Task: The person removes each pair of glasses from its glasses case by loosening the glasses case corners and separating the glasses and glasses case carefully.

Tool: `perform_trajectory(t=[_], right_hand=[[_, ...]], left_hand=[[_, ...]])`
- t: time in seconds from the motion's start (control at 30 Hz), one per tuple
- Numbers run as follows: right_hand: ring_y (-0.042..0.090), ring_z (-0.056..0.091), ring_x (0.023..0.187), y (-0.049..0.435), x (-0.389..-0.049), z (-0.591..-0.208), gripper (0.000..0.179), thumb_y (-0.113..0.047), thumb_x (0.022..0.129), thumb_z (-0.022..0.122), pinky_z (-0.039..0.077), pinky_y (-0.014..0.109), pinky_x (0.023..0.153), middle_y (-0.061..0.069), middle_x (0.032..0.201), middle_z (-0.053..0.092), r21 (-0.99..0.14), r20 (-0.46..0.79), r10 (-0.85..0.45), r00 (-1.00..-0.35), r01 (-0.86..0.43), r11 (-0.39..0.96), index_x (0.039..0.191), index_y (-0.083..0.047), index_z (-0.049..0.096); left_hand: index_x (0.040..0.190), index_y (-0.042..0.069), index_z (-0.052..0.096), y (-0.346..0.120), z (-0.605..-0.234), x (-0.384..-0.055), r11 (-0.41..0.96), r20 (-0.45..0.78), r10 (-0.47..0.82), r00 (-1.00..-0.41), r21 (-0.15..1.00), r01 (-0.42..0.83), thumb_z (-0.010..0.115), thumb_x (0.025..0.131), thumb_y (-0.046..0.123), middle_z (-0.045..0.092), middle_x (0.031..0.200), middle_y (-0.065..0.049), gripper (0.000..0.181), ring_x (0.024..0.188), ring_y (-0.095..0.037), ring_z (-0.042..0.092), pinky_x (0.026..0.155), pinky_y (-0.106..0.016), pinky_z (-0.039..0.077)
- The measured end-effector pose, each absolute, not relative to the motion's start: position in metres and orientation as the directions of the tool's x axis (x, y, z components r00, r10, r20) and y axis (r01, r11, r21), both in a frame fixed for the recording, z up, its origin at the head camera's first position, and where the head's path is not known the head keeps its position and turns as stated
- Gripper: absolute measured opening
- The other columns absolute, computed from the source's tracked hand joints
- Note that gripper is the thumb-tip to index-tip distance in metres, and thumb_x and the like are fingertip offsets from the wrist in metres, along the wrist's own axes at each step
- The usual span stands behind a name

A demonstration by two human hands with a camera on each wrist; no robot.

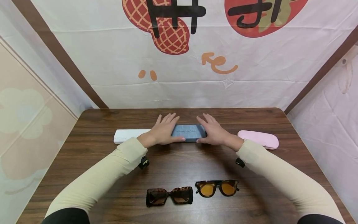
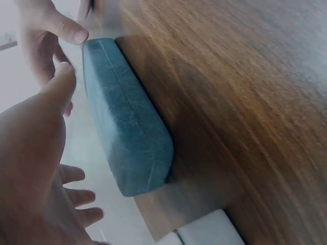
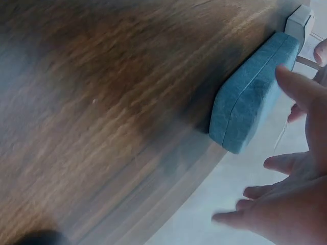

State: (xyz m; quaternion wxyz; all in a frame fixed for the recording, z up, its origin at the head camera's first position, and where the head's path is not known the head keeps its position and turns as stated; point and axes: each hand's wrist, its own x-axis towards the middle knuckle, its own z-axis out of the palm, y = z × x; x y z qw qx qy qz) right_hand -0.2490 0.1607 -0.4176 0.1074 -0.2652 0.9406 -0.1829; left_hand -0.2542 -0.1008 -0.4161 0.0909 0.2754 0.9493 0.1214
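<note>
A blue glasses case (image 1: pixel 189 133) with small lettering on its lid lies on the table between both hands. My left hand (image 1: pixel 163 130) is at its left end, fingers spread and thumb along the near side. At its right end is my right hand (image 1: pixel 213 130), fingers likewise extended. In the left wrist view the blue case (image 2: pixel 127 117) looks closed and rests on the wood, with the left fingers apart from it. The right wrist view shows the blue case (image 3: pixel 255 92) beside the extended right fingers; whether they touch it I cannot tell.
A white case (image 1: pixel 130 134) lies to the left, partly behind the left hand. A pink glasses case (image 1: pixel 260 139) lies to the right. Nearer on the table (image 1: pixel 167 168) are tortoiseshell sunglasses (image 1: pixel 169 196) and dark-framed glasses with amber lenses (image 1: pixel 217 188). A printed cloth (image 1: pixel 195 93) hangs behind.
</note>
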Motion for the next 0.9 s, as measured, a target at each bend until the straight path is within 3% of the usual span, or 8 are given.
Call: perform_trajectory(t=[0.1, 0.3, 0.7, 0.9], right_hand=[[0.044, -0.002, 0.153, 0.164, -0.248, -0.418, 0.107, -0.046, 0.085, 0.082, 0.005, 0.071, 0.116, 0.027, 0.167, 0.001, -0.360, -0.104, -0.536, -0.838, -0.471, 0.805, 0.162, -0.005, 0.020], [0.041, -0.015, 0.153, 0.169, -0.245, -0.416, 0.116, -0.053, 0.084, 0.080, -0.007, 0.075, 0.111, 0.024, 0.166, -0.014, -0.338, -0.126, -0.528, -0.840, -0.464, 0.819, 0.164, -0.011, 0.007], [0.044, -0.015, 0.152, 0.191, -0.241, -0.415, 0.121, -0.055, 0.083, 0.080, -0.009, 0.078, 0.108, 0.026, 0.166, -0.012, -0.314, -0.149, -0.491, -0.858, -0.430, 0.847, 0.164, -0.011, 0.002], [0.044, -0.014, 0.152, 0.205, -0.241, -0.416, 0.123, -0.056, 0.082, 0.080, -0.009, 0.078, 0.108, 0.025, 0.166, -0.013, -0.310, -0.162, -0.464, -0.871, -0.402, 0.862, 0.164, -0.013, 0.000]], left_hand=[[0.161, 0.003, 0.020, -0.097, -0.414, -0.254, 0.823, -0.108, 0.541, -0.834, 0.269, 0.500, 0.060, 0.091, 0.069, 0.007, 0.169, -0.017, 0.105, 0.155, -0.036, 0.003, 0.115, -0.070, -0.005], [0.164, 0.008, 0.009, -0.088, -0.411, -0.255, 0.838, -0.122, 0.535, -0.836, 0.204, 0.506, 0.053, 0.092, 0.073, -0.004, 0.170, -0.014, 0.106, 0.154, -0.034, -0.012, 0.109, -0.075, -0.013], [0.163, 0.013, -0.004, -0.067, -0.413, -0.254, 0.843, -0.173, 0.533, -0.828, 0.190, 0.503, 0.044, 0.094, 0.076, -0.013, 0.168, -0.012, 0.105, 0.152, -0.034, -0.018, 0.107, -0.075, -0.017], [0.163, 0.014, -0.006, -0.055, -0.415, -0.256, 0.844, -0.185, 0.535, -0.824, 0.164, 0.511, 0.042, 0.094, 0.077, -0.014, 0.168, -0.011, 0.105, 0.154, -0.035, -0.015, 0.109, -0.075, -0.014]])
